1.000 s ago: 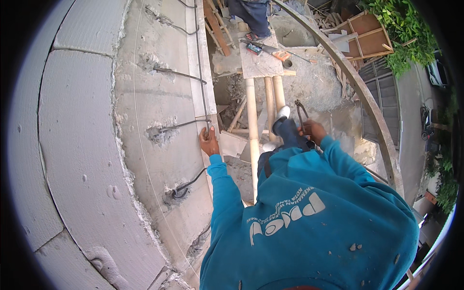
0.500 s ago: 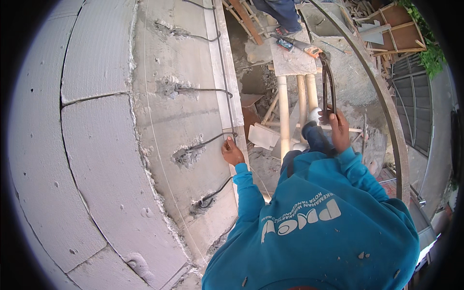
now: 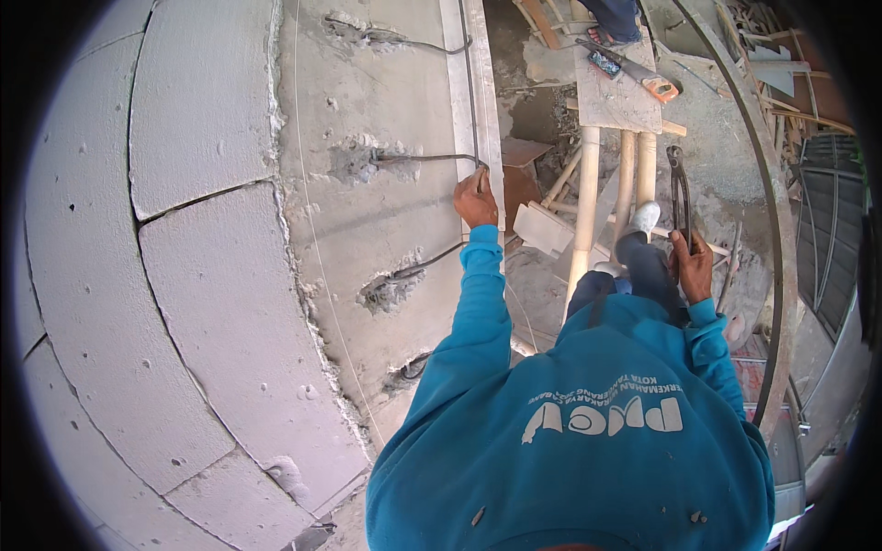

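My left hand [image 3: 477, 197] is closed at the edge board, its fingers pinched round the long thin steel rod [image 3: 469, 83] where a bent bar [image 3: 423, 157] from the wall meets it. Whether a bit of wire is also between the fingertips is too small to tell. In my right hand [image 3: 694, 266], held off to the right at about thigh height, are dark long-handled pincers [image 3: 681, 197], gripped by the handles with the jaws pointing away from me. Other bent bars [image 3: 423, 268] stick out of chipped hollows in the concrete.
Pale blockwork [image 3: 211, 275] rises on the left, with a taut string [image 3: 317, 239] beside it. Bamboo poles [image 3: 588, 184] carry a plank [image 3: 617, 103] holding a handsaw [image 3: 643, 78] and a phone-like object [image 3: 604, 62]. Another person's foot [image 3: 606, 37] stands there. A curved beam [image 3: 767, 165] runs along the right.
My left hand has moved farther along the rod, from one bent bar to the one beyond. The pincers have come down a little and their handles appear closer together. The view has shifted.
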Demonstrator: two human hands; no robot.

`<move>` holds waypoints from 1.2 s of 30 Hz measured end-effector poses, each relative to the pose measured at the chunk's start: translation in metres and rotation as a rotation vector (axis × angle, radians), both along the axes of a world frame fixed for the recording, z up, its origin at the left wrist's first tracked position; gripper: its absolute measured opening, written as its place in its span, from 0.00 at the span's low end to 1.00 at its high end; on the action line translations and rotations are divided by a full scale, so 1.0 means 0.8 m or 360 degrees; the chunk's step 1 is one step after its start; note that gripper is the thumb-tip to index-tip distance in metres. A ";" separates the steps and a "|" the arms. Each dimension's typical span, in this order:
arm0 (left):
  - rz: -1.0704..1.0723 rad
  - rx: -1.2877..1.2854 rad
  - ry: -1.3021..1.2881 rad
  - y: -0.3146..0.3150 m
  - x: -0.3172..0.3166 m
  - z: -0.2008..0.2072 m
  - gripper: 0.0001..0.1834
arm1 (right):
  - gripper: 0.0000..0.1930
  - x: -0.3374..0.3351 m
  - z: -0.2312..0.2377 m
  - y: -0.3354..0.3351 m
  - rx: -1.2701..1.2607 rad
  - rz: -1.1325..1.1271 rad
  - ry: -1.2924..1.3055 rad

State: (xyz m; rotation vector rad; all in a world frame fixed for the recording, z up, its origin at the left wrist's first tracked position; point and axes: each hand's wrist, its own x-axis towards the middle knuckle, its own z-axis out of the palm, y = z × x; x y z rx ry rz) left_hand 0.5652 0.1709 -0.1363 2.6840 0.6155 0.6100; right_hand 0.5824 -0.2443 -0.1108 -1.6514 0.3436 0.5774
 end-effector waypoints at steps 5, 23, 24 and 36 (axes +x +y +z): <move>0.0285 -0.0238 -0.0080 -0.002 0.003 -0.013 0.14 | 0.20 -0.002 -0.017 -0.015 0.0021 -0.0158 0.0130; 0.0520 -0.1797 0.0003 0.029 0.068 -0.022 0.48 | 0.22 0.082 -0.029 0.032 -0.0108 0.0150 0.0103; 0.0537 -0.1777 0.0008 0.028 0.068 -0.025 0.48 | 0.21 0.083 -0.027 0.032 -0.0128 0.0141 0.0089; 0.0702 -0.1353 -0.0189 0.025 0.067 -0.031 0.43 | 0.20 0.068 -0.042 0.017 -0.0202 0.0121 0.0048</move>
